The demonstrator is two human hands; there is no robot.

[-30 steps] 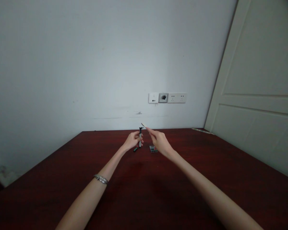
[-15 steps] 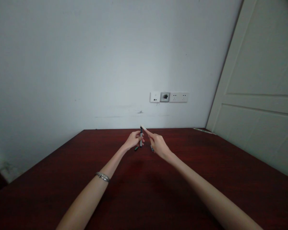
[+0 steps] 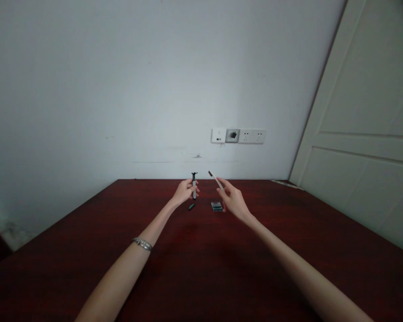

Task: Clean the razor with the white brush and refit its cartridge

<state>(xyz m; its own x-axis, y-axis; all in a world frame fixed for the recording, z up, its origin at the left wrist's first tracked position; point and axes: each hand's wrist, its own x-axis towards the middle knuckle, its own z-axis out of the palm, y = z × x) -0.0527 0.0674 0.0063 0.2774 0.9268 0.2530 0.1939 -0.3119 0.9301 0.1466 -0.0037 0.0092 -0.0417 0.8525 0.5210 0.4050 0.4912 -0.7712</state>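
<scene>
Grips mid-frame: my left hand (image 3: 184, 192) holds a razor handle (image 3: 194, 184), my right hand (image 3: 234, 201) a toothbrush (image 3: 215, 179), now swung clear, leaving the two apart.

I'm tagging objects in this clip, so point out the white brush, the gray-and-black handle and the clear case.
White brush (image 3: 217, 181): head view, on its pale stem.
Gray-and-black handle (image 3: 194, 183): head view, on its gray shaft.
Clear case (image 3: 216, 206): head view, on its upper face.
</scene>
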